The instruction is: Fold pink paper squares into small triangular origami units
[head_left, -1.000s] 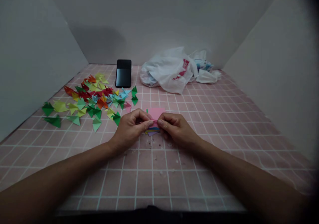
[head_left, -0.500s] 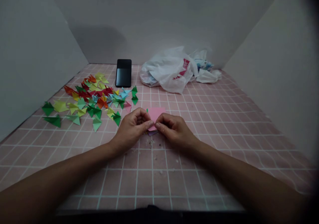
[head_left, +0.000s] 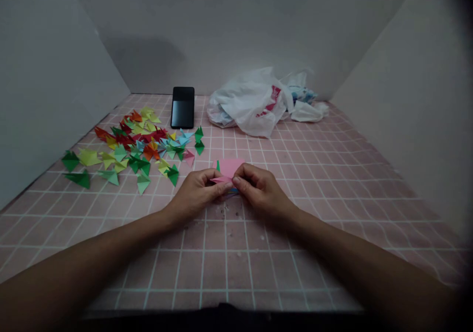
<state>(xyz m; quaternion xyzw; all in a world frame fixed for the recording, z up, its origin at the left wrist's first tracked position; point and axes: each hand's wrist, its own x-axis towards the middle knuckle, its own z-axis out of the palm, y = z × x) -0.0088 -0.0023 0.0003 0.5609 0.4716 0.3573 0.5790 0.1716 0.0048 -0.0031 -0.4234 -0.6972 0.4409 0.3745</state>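
Note:
Both hands meet over a small stack of coloured paper squares, whose pink top sheet [head_left: 229, 166] shows behind my fingers. My left hand [head_left: 201, 189] pinches a folded pink paper [head_left: 220, 179] between thumb and fingers, its pointed tip showing leftward. Close beside it, my right hand [head_left: 260, 188] pinches the right end of the same folded paper. A narrow green sliver [head_left: 218, 166] shows at the stack's left side. Blue edges of lower sheets peek out under my fingertips. Part of the folded paper is hidden by my fingers.
Many folded paper pieces [head_left: 139, 163] in red, yellow, green, orange and blue lie spread at the left. A black phone [head_left: 183, 108] leans upright at the back. A crumpled white plastic bag [head_left: 251, 103] lies right of it. Small scraps [head_left: 236, 214] dot the pink grid tablecloth [head_left: 318, 174].
The pink paper in my fingers has turned, now showing a folded pointed shape at the left. My left hand has lowered slightly and uncovered more of the stack's left side.

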